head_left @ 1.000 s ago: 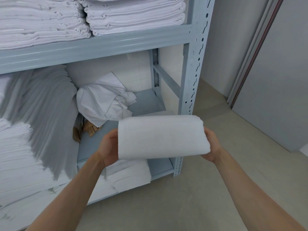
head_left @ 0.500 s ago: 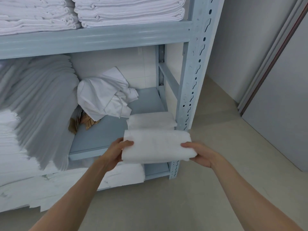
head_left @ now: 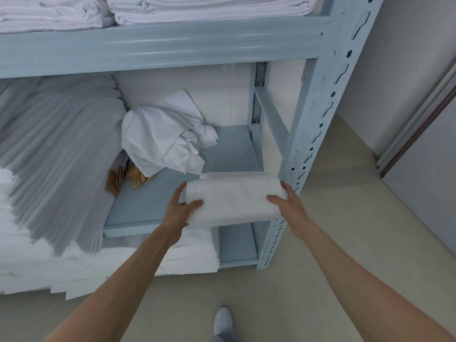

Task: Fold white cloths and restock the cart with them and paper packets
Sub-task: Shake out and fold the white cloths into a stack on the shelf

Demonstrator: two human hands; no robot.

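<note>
A folded white cloth (head_left: 234,198) lies between both my hands at the front right of the middle shelf (head_left: 138,208), on top of another folded cloth whose far edge shows behind it. My left hand (head_left: 180,208) grips its left end, thumb on top. My right hand (head_left: 288,201) grips its right end. A crumpled white cloth (head_left: 165,141) sits further back on the same shelf. Brown paper packets (head_left: 125,176) poke out beneath it, partly hidden.
The blue-grey metal rack has a perforated upright post (head_left: 318,124) just right of my right hand. Stacks of folded white linen fill the top shelf (head_left: 197,8), the left side (head_left: 49,149) and the bottom shelf (head_left: 187,253). A shoe (head_left: 222,319) stands on the beige floor.
Both hands have carried the folded cloth forward and down from mid-air onto the stack at the shelf's front right. The view has moved closer to the rack.
</note>
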